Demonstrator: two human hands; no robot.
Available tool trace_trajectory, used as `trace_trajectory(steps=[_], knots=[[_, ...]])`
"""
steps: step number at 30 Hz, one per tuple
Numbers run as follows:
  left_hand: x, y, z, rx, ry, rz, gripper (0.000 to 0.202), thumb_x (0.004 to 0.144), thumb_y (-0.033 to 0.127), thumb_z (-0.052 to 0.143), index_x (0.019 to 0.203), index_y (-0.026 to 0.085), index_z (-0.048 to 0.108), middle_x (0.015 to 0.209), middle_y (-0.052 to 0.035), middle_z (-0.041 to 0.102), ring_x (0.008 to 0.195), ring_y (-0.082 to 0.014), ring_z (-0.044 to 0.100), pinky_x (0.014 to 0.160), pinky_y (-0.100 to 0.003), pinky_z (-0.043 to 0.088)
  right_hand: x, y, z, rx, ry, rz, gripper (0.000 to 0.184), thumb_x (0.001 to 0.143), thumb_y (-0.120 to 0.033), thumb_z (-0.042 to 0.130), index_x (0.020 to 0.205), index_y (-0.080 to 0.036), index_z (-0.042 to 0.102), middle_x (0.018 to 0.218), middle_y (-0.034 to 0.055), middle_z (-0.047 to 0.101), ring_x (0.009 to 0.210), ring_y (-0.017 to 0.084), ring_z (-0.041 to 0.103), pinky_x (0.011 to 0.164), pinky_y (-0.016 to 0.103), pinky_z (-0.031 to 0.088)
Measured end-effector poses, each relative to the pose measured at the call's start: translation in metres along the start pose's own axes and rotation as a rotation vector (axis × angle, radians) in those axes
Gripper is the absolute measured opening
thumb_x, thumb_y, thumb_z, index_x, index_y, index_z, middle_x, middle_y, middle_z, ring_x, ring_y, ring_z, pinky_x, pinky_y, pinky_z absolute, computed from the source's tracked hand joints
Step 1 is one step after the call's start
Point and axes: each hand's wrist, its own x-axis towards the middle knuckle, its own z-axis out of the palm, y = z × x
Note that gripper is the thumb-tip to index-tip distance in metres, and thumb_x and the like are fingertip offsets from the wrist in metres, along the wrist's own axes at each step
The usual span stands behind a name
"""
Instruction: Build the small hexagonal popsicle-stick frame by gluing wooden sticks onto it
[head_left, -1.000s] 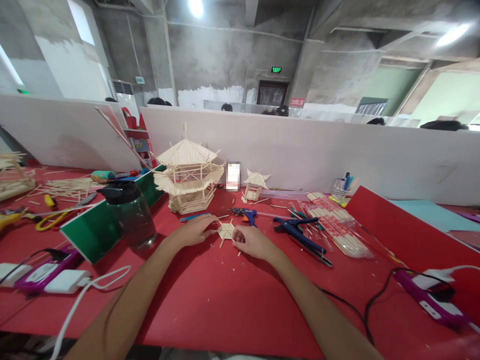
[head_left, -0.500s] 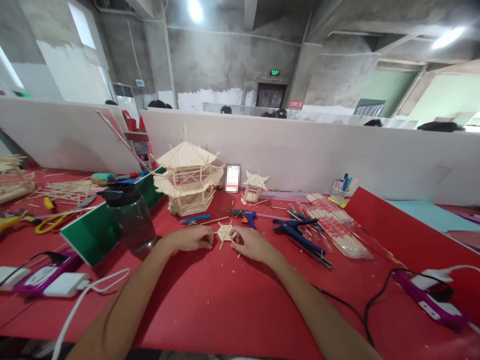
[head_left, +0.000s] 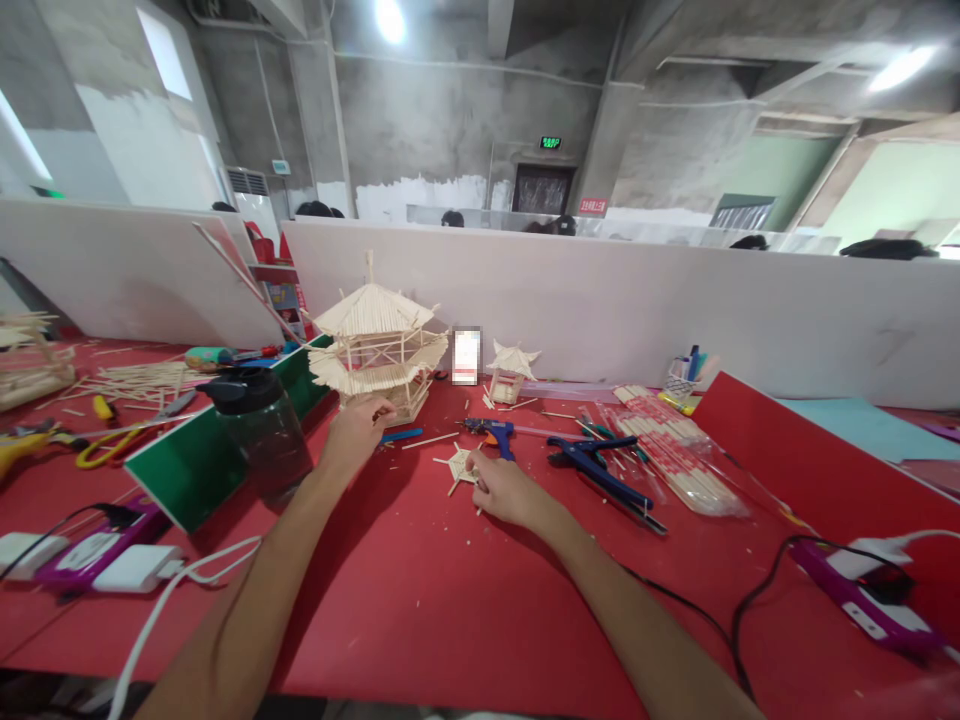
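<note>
A small web-shaped frame of thin wooden sticks [head_left: 459,466] lies on the red table, with stick ends poking out around it. My right hand [head_left: 506,488] is closed at its right side, thumb and fingers gripping its edge. Raised to the left, my left hand [head_left: 358,432] has its fingers loosely bent and apart, with nothing visible in them. It is in front of the base of a large two-roofed stick pagoda [head_left: 375,318] and covers part of it. A blue pen-like tool [head_left: 403,435] lies just right of that hand.
Behind the frame are a blue glue gun [head_left: 495,432] and a small stick pavilion [head_left: 512,365]. Blue cutters [head_left: 600,470] and bagged sticks [head_left: 675,450] lie right. A dark water bottle [head_left: 259,435] stands left by a green board [head_left: 180,480]. Power strips [head_left: 862,600] and cables flank the table.
My left hand has moved up and left, away from the stick frame, toward the pagoda's base. My right hand stays at the frame, which has shifted slightly right.
</note>
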Motion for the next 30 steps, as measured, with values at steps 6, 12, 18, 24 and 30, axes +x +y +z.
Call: trace_trajectory(steps=[6, 12, 18, 24, 30], knots=[[0.002, -0.006, -0.009, 0.217, -0.282, -0.068, 0.024, 0.09, 0.037, 0.052, 0.081, 0.024, 0.07, 0.09, -0.008, 0.072, 0.086, -0.0269, 0.066, 0.073, -0.033, 0.046, 0.0, 0.004, 0.001, 0.041, 0.005, -0.08, 0.033, 0.081, -0.01, 0.051, 0.113, -0.019, 0.051, 0.074, -0.0012, 0.058, 0.064, 0.014, 0.05, 0.057, 0.024, 0.023], [-0.004, -0.017, -0.004, 0.304, -0.414, -0.113, 0.022, 0.085, 0.018, 0.054, 0.095, 0.025, 0.072, 0.101, -0.0118, 0.072, 0.092, -0.0318, 0.067, 0.077, -0.04, 0.048, -0.002, 0.001, -0.001, 0.042, -0.008, -0.098, 0.033, 0.082, -0.009, 0.051, 0.114, -0.019, 0.05, 0.079, 0.0002, 0.059, 0.069, 0.015, 0.052, 0.06, 0.023, 0.026], [-0.003, -0.008, -0.009, 0.34, -0.451, -0.183, 0.029, 0.089, 0.018, 0.049, 0.107, 0.027, 0.07, 0.109, -0.0117, 0.072, 0.099, -0.0309, 0.067, 0.082, -0.039, 0.049, -0.002, 0.0, -0.002, 0.069, -0.012, -0.103, 0.033, 0.083, -0.009, 0.05, 0.115, -0.019, 0.05, 0.078, -0.0002, 0.059, 0.068, 0.014, 0.052, 0.061, 0.023, 0.027], [-0.003, -0.001, -0.012, 0.35, -0.419, -0.147, 0.026, 0.092, 0.024, 0.047, 0.102, 0.026, 0.07, 0.106, -0.0111, 0.072, 0.098, -0.0315, 0.067, 0.079, -0.039, 0.049, -0.003, 0.003, -0.006, 0.108, 0.011, -0.113, 0.026, 0.088, -0.014, 0.053, 0.114, -0.019, 0.053, 0.082, 0.0014, 0.062, 0.071, 0.015, 0.054, 0.063, 0.023, 0.031], [-0.004, 0.006, 0.002, 0.175, -0.371, 0.13, 0.024, 0.09, 0.022, 0.046, 0.091, 0.022, 0.071, 0.101, -0.0079, 0.071, 0.094, -0.0248, 0.064, 0.079, -0.032, 0.047, -0.007, 0.011, -0.026, 0.209, -0.171, -0.254, 0.004, 0.084, -0.017, 0.066, 0.087, -0.018, 0.063, 0.082, 0.0001, 0.063, 0.073, 0.013, 0.056, 0.065, 0.021, 0.037]])
